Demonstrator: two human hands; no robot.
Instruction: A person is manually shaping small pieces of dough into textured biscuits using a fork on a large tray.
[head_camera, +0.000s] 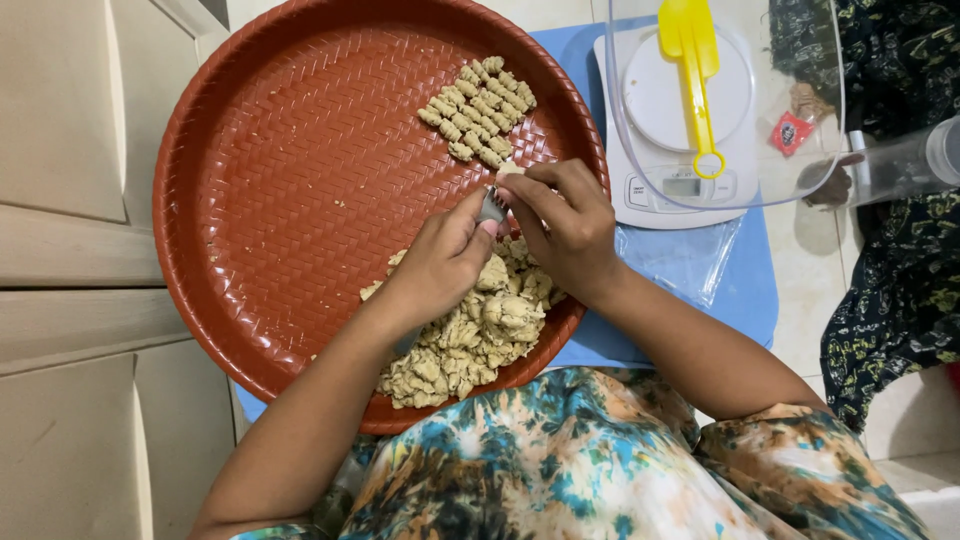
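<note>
Roughly twenty ridged pieces (478, 111) at tray (270, 180) far edge; large dough heap (470, 335) near edge unshaped. Left hand (440, 262) grips fork (492, 205); right hand (565, 225) pinches dough bit (509, 169).

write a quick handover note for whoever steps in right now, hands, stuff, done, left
Left hand: pinching a small metal ridged tool over the round red woven-pattern plastic tray.
Right hand: pressing a small bit of beige dough at the tool's tip.
Done: a neat cluster of ridged shaped dough pieces lies at the tray's far side.
Left: a rough heap of unshaped beige dough at the near rim.
Beyond the tray: white kitchen scale with a yellow plastic spatula above it.
</note>
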